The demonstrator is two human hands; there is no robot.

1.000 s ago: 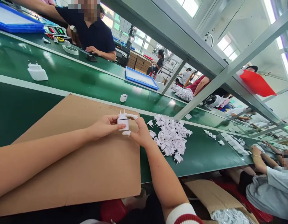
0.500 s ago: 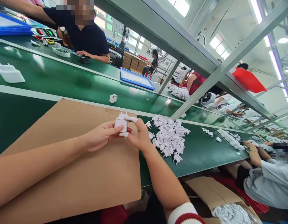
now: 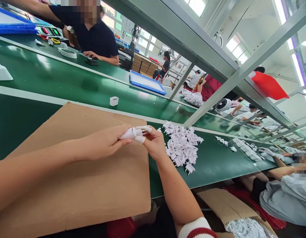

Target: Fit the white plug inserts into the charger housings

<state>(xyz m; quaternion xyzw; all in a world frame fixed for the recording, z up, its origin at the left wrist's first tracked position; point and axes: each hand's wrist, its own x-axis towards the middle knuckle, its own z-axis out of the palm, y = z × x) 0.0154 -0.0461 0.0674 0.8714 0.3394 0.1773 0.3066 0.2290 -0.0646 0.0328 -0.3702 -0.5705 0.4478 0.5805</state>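
Observation:
Between my two hands, above the cardboard sheet [image 3: 93, 185], is a white plug charger [image 3: 129, 134] lying on its side with its pins to the right. My left hand [image 3: 115, 138] grips the charger's body from the left. White coverings wrap the thumb and a finger of my right hand [image 3: 154, 142], which are closed around the pin end. Right of that hand lies a heap of white plug parts [image 3: 181, 145] with pins. A white charger housing [image 3: 114, 101] stands on the green belt behind the cardboard.
Another white charger [image 3: 1, 72] rides at the belt's left. Across the belt are a blue tray [image 3: 146, 82], pliers [image 3: 55, 41], a tape roll [image 3: 67, 53] and a co-worker in dark clothing [image 3: 95, 39]. A metal post [image 3: 212, 94] slants up behind the heap; another co-worker [image 3: 284, 195] sits at right.
The charger has turned from pins up to pins pointing right, and my right fingers have shifted to its pin end. The housing and the charger on the belt have moved left.

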